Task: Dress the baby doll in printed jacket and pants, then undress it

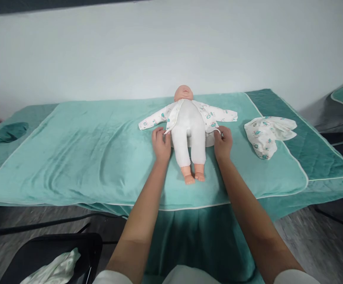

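Note:
A baby doll lies on its back on the green-covered bed, head toward the wall and feet toward me. Its arms are in the sleeves of a white printed baby shirt, which lies spread open at the front over the white cloth body. My left hand pinches the shirt's lower corner beside one hip. On the other side my right hand pinches the opposite lower corner. Part of the shirt's back shows beneath the doll, between and beside the legs.
A crumpled white printed baby garment lies on the bed to the right. At lower left, a black chair holds another pale cloth. The bed has a face hole at its left end, and a white wall stands behind.

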{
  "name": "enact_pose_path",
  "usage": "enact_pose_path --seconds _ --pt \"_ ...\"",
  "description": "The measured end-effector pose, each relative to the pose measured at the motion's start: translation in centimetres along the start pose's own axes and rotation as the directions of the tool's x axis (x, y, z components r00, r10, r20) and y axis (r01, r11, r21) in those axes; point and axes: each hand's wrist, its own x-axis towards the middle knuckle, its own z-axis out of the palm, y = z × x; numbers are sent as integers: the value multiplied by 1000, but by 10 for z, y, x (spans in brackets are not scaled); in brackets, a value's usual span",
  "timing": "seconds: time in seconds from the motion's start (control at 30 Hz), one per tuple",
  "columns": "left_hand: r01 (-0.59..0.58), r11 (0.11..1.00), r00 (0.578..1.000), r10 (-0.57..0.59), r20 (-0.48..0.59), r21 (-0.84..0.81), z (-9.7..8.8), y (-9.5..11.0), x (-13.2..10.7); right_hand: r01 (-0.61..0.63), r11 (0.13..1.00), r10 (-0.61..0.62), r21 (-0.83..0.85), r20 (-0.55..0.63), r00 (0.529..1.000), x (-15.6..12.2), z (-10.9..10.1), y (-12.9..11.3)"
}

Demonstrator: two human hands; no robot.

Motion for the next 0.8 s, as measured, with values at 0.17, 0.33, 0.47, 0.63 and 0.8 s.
enact_pose_path --seconds 0.17,0.33,0.47,0.63,0.8 --pt "62 997 996 -65 -55 -49 -3 3 -3 -120 986 127 115 -58 990 0 -4 0" --pt "243 964 959 -255 -126 -104 -5 2 -1 -288 903 307 318 -8 952 3 -3 9" --pt "271 953 949 -288 -128 -138 -5 0 0 -307 900 332 309 -28 943 2 0 12" --pt "298 937 931 -327 -160 -182 -4 -4 0 -121 977 143 178 -119 982 -1 -1 9" --pt "267 957 951 -281 -127 -116 -4 -8 -1 -4 999 3 47 8 1000 -3 -5 1"
